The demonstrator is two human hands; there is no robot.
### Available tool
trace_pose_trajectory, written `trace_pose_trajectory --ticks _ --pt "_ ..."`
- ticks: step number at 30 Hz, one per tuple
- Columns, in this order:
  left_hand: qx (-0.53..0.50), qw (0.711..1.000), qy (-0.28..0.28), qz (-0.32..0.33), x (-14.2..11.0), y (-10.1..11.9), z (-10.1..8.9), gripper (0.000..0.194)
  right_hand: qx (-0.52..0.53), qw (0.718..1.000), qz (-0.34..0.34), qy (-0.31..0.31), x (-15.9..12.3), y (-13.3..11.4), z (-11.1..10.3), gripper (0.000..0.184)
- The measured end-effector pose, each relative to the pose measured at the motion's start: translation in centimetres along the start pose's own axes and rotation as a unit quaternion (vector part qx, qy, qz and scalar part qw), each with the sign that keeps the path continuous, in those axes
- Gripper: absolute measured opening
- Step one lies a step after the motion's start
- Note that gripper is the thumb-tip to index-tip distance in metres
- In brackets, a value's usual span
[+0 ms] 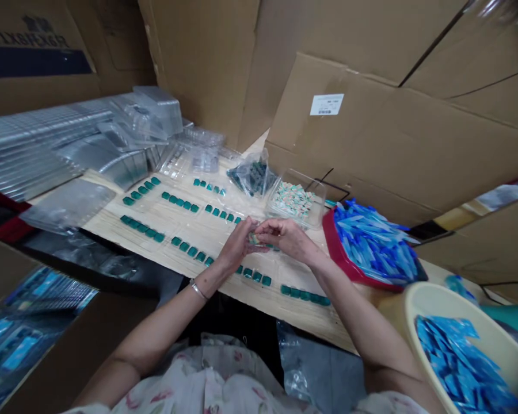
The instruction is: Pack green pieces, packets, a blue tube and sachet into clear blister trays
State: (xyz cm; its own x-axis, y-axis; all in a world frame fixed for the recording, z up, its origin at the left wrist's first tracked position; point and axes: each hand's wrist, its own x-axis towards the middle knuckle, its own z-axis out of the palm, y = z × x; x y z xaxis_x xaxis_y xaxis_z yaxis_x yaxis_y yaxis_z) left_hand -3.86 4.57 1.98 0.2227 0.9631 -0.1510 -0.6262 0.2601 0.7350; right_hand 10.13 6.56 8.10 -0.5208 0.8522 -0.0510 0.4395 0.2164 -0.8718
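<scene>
From the head view: left hand (pixel 237 244) and right hand (pixel 285 236) brought together low over a pale slatted bamboo mat (pixel 207 236), fingers curled and pinching a small teal-and-pale piece (pixel 254 238) between them, its exact shape hidden by the fingertips. Left wrist circled by a metal bracelet (pixel 197 290). Rows of small teal blocks (pixel 141 227) laid across the mat, with bare slatted strips between the rows and one row running just below the hands, close to the mat's near edge. Past that edge, a dark gap and a crumpled clear plastic bag (pixel 311 359). Just beyond the right hand, a clear plastic box (pixel 292 198) of pale mosaic pieces, beside a clear bag of dark pieces (pixel 252 175). Toward the right edge of the mat, a red tray (pixel 341 253) heaped with blue pieces, open mat left between tray and right hand. Close beside the right forearm, a cream basin (pixel 427 305) of blue pieces. Stacked clear blister trays (pixel 142 118) along the far left, cardboard sheets (pixel 371 144) walling off the back
</scene>
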Motion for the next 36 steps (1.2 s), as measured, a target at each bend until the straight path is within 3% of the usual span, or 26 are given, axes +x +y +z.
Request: trace_pose_trajectory --ticks 3,6,10,13,19,23,25,28,30,33,35,36 --pt "0.009 1.000 -0.010 0.011 -0.2 -0.3 0.1 0.036 -0.077 0.997 -0.019 0.008 0.2 0.3 0.3 0.010" --pt "0.010 1.000 -0.019 0.017 -0.4 -0.6 0.0 0.037 -0.164 0.984 -0.059 0.027 -0.1 -0.2 0.8 0.014" --pt "-0.012 1.000 -0.024 0.002 -0.4 -0.7 0.1 0.035 -0.264 0.953 -0.102 0.109 -0.7 -0.9 1.7 0.011" --pt "-0.028 0.999 -0.021 -0.011 -0.5 -0.5 0.1 0.033 -0.274 0.947 -0.099 0.134 -1.0 -0.4 2.0 0.008" --pt "-0.048 0.998 -0.012 -0.037 -0.3 -0.6 0.0 0.031 -0.323 0.929 -0.141 0.115 -1.6 -0.3 2.7 0.017" --pt "-0.040 0.998 -0.020 -0.041 -0.5 0.2 -0.2 0.028 -0.331 0.922 -0.156 0.125 -0.8 -0.6 0.7 0.019" --pt "-0.021 0.999 -0.004 -0.049 -0.5 1.0 -0.6 0.028 -0.327 0.918 -0.123 0.188 0.2 0.2 -1.7 0.021" --pt "0.010 0.998 0.028 -0.051 -0.6 2.2 -1.3 0.027 -0.374 0.884 0.002 0.282 1.7 2.8 -6.0 0.026" --pt "0.024 0.998 0.034 -0.050 -0.9 2.8 -1.6 0.026 -0.407 0.876 0.067 0.250 2.5 4.9 -8.1 0.024" --pt "0.035 0.997 0.041 -0.049 -1.7 3.3 -1.8 0.026 -0.436 0.868 0.094 0.217 2.8 7.3 -10.0 0.035" --pt "0.036 0.997 0.042 -0.053 -2.0 3.4 -2.0 0.027 -0.474 0.826 0.174 0.252 2.2 8.2 -11.3 0.035" --pt "0.036 0.997 0.040 -0.055 -2.1 3.5 -2.1 0.027 -0.491 0.791 0.245 0.270 1.5 8.7 -12.1 0.032"
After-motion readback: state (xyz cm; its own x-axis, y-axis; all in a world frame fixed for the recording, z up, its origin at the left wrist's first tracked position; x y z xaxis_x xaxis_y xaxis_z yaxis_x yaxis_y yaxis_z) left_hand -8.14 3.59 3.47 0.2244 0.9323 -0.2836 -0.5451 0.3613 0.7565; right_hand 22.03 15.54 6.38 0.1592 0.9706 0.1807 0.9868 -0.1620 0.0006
